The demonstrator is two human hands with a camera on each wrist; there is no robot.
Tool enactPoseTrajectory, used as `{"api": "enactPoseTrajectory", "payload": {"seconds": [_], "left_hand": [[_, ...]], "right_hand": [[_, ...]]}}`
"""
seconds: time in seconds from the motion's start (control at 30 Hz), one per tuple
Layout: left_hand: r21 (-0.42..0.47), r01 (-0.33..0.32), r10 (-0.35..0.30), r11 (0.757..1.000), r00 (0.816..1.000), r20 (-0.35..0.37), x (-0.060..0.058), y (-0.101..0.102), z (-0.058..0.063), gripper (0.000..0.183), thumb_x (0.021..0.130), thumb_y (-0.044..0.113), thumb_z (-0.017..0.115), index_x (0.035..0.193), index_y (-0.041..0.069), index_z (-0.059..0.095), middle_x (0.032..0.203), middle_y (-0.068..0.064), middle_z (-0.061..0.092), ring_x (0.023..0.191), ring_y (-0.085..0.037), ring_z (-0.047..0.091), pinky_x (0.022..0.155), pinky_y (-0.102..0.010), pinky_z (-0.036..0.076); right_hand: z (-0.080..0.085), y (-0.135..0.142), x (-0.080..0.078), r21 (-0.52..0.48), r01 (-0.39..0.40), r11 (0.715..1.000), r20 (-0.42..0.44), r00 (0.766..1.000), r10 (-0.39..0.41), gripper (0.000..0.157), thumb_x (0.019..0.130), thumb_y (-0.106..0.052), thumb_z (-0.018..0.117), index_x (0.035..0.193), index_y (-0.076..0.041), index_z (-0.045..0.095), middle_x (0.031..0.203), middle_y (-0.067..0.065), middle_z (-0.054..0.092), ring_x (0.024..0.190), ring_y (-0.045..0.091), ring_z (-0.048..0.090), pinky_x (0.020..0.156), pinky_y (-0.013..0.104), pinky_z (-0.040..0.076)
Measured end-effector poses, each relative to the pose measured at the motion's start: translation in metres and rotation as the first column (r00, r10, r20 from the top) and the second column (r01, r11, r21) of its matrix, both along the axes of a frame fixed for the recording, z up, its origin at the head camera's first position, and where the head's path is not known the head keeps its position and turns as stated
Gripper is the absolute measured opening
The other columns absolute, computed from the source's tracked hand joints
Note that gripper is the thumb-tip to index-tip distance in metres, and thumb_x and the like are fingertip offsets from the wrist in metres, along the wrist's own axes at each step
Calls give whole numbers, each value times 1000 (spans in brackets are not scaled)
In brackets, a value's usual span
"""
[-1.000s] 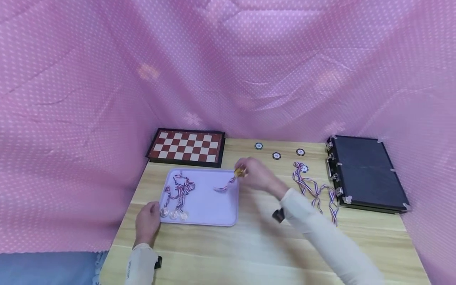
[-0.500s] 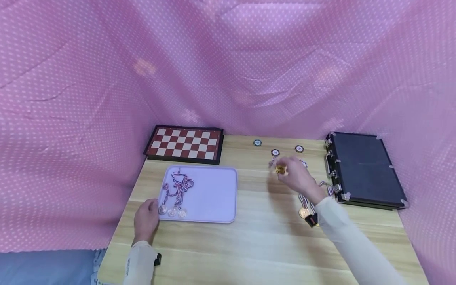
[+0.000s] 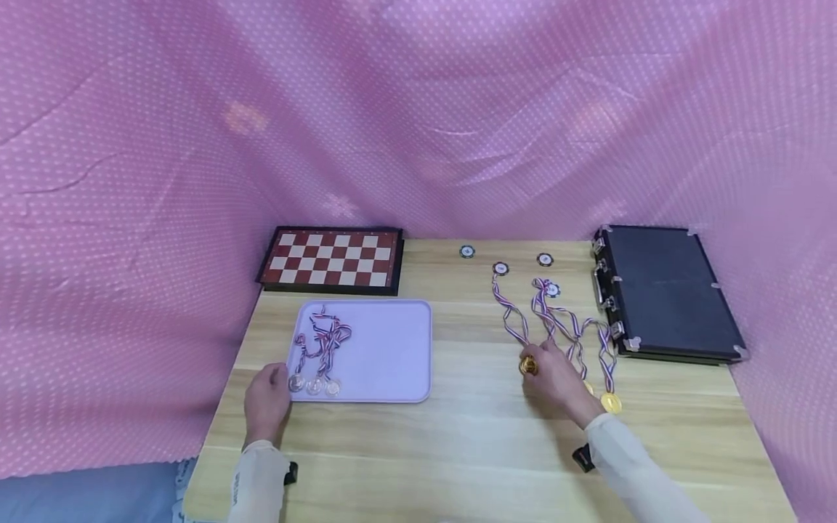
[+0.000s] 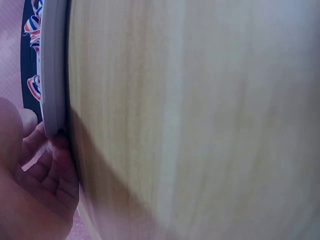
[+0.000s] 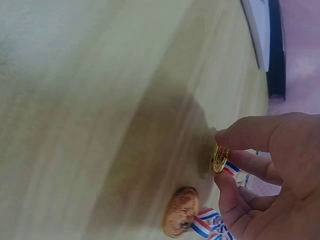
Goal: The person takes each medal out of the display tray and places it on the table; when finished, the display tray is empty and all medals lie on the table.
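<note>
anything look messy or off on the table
The ribbons on the tray look messy: they lie bunched and crossing one another, while the three medals there sit in a neat row. I see nothing spilled or broken.

In front of me stands a pale wood-grain table (image 3: 484,450), with a checkered board (image 3: 332,259) lying flat at the far left and, just on the near side of it, a pale lilac tray (image 3: 386,349). To the right of these I see four round chips (image 3: 467,251) scattered toward the far edge, and nearer to me some medals (image 3: 611,403) with striped ribbons (image 3: 570,319), partly hidden. At the far right lies a closed black case (image 3: 667,287).
</note>
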State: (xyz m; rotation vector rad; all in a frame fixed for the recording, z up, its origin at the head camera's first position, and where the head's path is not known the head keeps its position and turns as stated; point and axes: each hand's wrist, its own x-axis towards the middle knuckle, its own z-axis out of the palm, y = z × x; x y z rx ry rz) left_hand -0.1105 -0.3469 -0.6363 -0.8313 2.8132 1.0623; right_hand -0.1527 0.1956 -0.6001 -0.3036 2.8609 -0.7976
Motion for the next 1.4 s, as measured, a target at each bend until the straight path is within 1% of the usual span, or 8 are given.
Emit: {"api": "enactPoseTrajectory", "payload": {"seconds": [0.13,0.37,0.63,0.8,0.93,1.03,1.27,1.4], "left_hand": [[10,-9,9,1000,1000,-3,4,-2,-1,49,104,42,35,134,9,55,129,-20,60,119,-39,54,103,-57,41],[-3,-22,22,1000,1000,0,9,-6,-4,46,104,40,37,133,10,56,129,-20,60,119,-39,55,104,-57,41],[-9,-41,41,999,999,-21,13,-11,2,44,104,38,38,131,9,57,126,-20,61,116,-38,56,103,-56,41],[-10,-43,43,999,999,-9,17,-14,2,46,104,40,38,132,9,57,126,-20,61,116,-38,56,102,-57,42],[22,-59,59,998,998,-1,17,-17,-6,50,103,46,36,134,12,56,130,-18,60,119,-37,55,104,-57,41],[38,-62,63,997,998,-8,17,-18,-12,52,103,48,36,134,13,56,132,-17,60,121,-37,54,105,-56,40],[47,-53,54,997,998,-13,17,-17,-11,50,102,48,38,134,14,57,131,-15,60,121,-36,54,106,-56,41],[82,-60,60,995,998,-5,11,-15,-10,53,101,53,37,136,17,55,134,-13,59,122,-34,54,107,-55,41]], "right_hand": [[-4,-2,2,19,-12,1000,3,1000,12,38,71,-1,74,109,-4,67,95,13,57,78,21,55,70,36,54],[-6,-9,5,55,-17,998,-23,1000,18,38,75,-2,74,112,-5,67,97,13,59,85,23,56,74,40,57],[-7,-17,7,44,-38,998,-77,996,42,36,76,-4,74,111,-4,67,94,11,57,80,20,54,67,35,53],[-5,-23,9,30,-10,1000,-60,998,11,38,77,-5,74,114,-5,66,101,14,56,86,24,55,70,39,55],[4,-37,2,6,23,1000,-131,991,-22,33,87,-13,70,118,-3,64,110,18,55,92,29,56,73,42,56],[15,-61,-9,-18,3,1000,-192,981,-6,33,90,-16,69,119,-2,63,112,19,57,93,29,58,76,42,57],[33,-163,-31,-82,-136,987,-95,987,128,40,89,-11,69,128,-9,60,116,10,57,98,20,58,85,32,57],[34,-229,-34,-44,-302,952,-106,949,296,41,88,-10,69,128,-10,61,116,9,61,105,20,59,93,33,55]]}}
